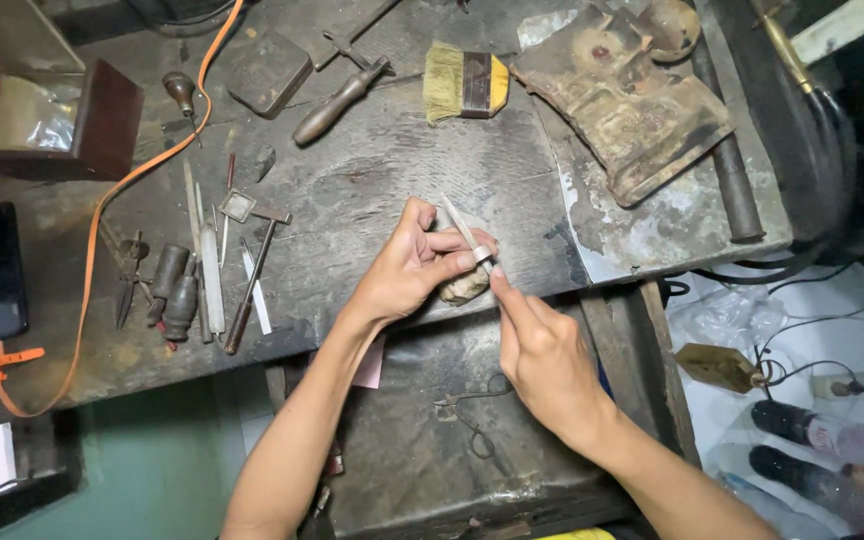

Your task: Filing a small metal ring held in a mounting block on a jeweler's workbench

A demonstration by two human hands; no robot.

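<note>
Workbench [372,190]: dark, worn, scratched wood, its surface stained and its right end patched with pale residue. An open drawer [422,440] beneath the front edge is grimy. The wall [142,470] below left is painted green. White sheeting [832,330] covers the floor at right. Lighting is dim and uneven.

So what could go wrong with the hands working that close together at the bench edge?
The left hand pinches a thin pale strip while the right hand works its lower end; a slip could nick a fingertip. They work at the edge of the workbench, over the tray below, so a dropped piece might land among the dark clutter there.
</note>
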